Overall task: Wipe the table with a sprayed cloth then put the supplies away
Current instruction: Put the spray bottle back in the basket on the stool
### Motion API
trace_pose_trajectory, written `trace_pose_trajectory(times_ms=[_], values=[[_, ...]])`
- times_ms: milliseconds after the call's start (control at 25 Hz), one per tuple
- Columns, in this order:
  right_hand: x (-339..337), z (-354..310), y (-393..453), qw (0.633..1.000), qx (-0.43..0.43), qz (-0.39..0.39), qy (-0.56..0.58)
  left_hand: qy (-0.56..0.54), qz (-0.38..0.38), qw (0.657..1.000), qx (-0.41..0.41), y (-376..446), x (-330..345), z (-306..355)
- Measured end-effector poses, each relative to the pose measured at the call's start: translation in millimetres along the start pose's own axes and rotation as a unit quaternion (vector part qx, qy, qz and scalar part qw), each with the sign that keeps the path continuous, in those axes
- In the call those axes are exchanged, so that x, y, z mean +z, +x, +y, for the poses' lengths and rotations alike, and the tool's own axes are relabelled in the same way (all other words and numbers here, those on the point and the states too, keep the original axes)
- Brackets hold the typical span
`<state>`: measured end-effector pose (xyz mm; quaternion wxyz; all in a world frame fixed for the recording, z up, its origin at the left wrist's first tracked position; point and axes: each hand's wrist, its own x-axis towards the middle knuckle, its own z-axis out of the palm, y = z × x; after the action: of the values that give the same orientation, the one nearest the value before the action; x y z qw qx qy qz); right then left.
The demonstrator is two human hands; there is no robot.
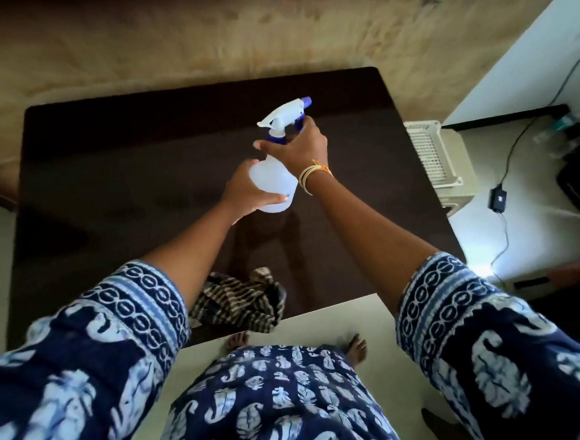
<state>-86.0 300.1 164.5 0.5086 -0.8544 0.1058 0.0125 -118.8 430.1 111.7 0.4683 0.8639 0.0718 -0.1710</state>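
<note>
Holding: spray bottle (274,183) above the middle of the dark table (108,198).
Left hand (245,188): cups the smooth, probably light and slippery body.
Right hand (295,147): wraps the neck, the surest hold.
Cloth (239,300): soft, crumpled, at the table's near edge.

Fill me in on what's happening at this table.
A person stands at a dark table, holding a spray bottle above it in both hands. The left hand cups the body; the right hand grips the neck by the trigger. A striped cloth lies crumpled on the table's near edge, untouched.
</note>
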Motion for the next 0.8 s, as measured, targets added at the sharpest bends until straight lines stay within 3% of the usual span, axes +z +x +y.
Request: trace_pose_trajectory(times_ms=[280, 400, 520, 800], values=[[-174.9, 87.5, 17.9, 1.0, -0.024, 0.01, -0.003, -0.108, -0.038, 0.993, 0.027, 8.5, 150.0, 112.2], [-225.7, 127.8, 15.9, 0.997, -0.038, 0.073, 0.001, -0.137, -0.017, 0.99, 0.026, 9.3, 206.2, 156.8], [-265.4, 150.9, 20.4, 0.992, 0.008, 0.122, 0.007, -0.141, -0.013, 0.99, 0.016, 17.5, 245.9, 187.1], [-310.0, 182.4, 89.3, 0.997, 0.055, 0.042, -0.041, -0.146, -0.024, 0.989, 0.032, 67.7, 294.3, 227.4]])
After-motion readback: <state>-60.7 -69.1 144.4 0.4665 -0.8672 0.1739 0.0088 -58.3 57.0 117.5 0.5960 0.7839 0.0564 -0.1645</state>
